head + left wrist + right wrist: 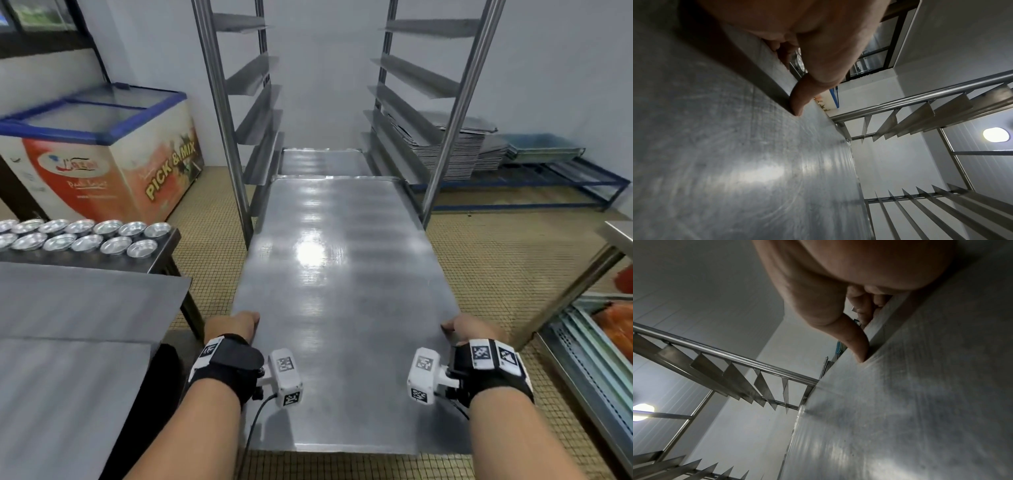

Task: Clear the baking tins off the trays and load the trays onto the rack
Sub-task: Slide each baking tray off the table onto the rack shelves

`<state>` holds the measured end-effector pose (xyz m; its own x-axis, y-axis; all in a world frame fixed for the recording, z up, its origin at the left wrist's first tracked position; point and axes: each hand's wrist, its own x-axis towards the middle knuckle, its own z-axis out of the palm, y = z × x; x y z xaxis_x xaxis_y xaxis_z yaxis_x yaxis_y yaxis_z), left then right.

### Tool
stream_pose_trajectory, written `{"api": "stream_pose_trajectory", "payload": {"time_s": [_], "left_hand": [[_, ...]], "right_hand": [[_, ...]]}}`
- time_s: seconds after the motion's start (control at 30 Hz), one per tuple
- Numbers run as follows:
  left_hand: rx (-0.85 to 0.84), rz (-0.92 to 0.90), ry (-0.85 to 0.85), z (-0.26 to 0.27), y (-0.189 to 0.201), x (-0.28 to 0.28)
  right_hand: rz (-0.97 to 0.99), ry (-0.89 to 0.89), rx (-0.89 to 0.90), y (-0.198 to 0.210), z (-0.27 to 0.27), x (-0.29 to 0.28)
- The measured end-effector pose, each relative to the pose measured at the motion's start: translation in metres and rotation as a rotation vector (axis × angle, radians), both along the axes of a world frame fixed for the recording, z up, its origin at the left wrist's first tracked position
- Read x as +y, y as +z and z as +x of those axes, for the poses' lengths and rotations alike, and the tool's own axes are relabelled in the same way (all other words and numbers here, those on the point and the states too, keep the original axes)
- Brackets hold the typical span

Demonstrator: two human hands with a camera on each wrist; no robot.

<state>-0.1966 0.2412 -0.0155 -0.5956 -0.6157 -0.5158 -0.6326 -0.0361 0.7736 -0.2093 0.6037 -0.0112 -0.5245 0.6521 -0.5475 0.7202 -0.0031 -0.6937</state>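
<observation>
I hold a large bare metal tray (335, 291) level in front of me, its far end between the uprights of the steel rack (226, 113). My left hand (236, 325) grips the tray's left rim, thumb on top, fingers curled under. My right hand (462, 329) grips the right rim the same way. The left wrist view shows my left hand (797, 104) with its thumb pressed on the tray (735, 162) edge; the right wrist view shows my right hand (859, 352) doing likewise on the tray (900, 402). Another tray (322, 161) lies in the rack, lower down. Several round baking tins (85, 234) sit on a table at left.
Steel tables (78, 308) stand close on my left. A chest freezer (102, 150) is behind them. A stack of trays (462, 150) rests on a blue frame at right. Another table leg (575, 287) and a lower shelf are near right. Rack runners (411, 75) line both sides.
</observation>
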Motion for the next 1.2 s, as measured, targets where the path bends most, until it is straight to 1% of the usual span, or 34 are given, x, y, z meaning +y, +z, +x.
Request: {"api": "stream_pose_trajectory", "payload": {"time_s": [0.03,0.07,0.13,0.23,0.37,0.47,0.6,0.67,0.8,1.03,1.13,1.2], "left_hand": [[-0.006,-0.003,-0.007,-0.01,0.002,-0.001],[-0.004,-0.012,-0.005,-0.021,0.002,-0.003],[-0.01,-0.019,-0.016,-0.035,0.002,-0.005],[-0.014,-0.023,-0.019,-0.058,0.003,-0.004],[-0.01,-0.012,-0.016,-0.092,-0.001,-0.006],[0.012,0.001,-0.005,-0.116,-0.002,-0.002],[0.032,-0.014,0.013,-0.153,0.0,0.002],[0.023,-0.034,0.011,-0.173,0.001,0.003],[0.016,-0.118,0.003,-0.212,0.007,0.007],[-0.012,-0.192,-0.041,-0.269,0.008,0.0],[-0.04,-0.168,-0.007,-0.287,0.011,-0.003],[-0.058,-0.161,-0.012,-0.295,0.013,-0.004]], "right_hand": [[0.011,0.009,-0.005,-0.001,-0.009,-0.001],[-0.018,-0.008,0.006,-0.005,-0.021,-0.001],[-0.041,0.016,-0.023,-0.005,-0.035,-0.003],[-0.038,-0.009,-0.04,-0.005,-0.059,-0.004],[-0.054,-0.016,-0.004,-0.006,-0.093,-0.004],[-0.02,0.006,0.04,-0.009,-0.123,-0.001],[0.043,0.11,0.134,-0.02,-0.173,0.004],[0.054,0.125,0.127,-0.021,-0.198,0.005],[0.047,0.041,0.101,-0.015,-0.242,0.002],[0.033,-0.001,0.135,-0.013,-0.3,-0.009],[0.032,-0.03,0.164,-0.013,-0.315,-0.016],[0.017,-0.039,0.177,-0.012,-0.326,-0.019]]}}
